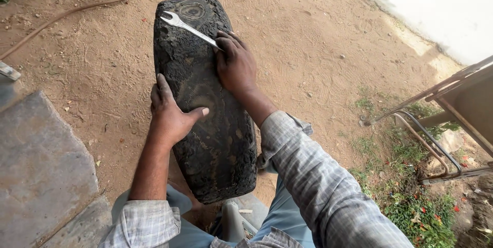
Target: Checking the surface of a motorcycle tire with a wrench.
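Our left hand (172, 112) rests flat and open on a worn black tyre (203, 99) while our right hand (235, 65) grips a silver spanner (187, 27) against it.

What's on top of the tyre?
A wrench held by the right hand, and the left hand pressing flat on the tyre. The wrench's handle end is hidden under the fingers.

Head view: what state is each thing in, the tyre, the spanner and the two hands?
Tyre: upright on sandy ground, black, worn and dirty.
Spanner: silver, lying across the tyre's top, open end pointing away.
Right hand: closed on the spanner's handle.
Left hand: open, flat against the tyre's side.
Hose: lying loose on the ground.
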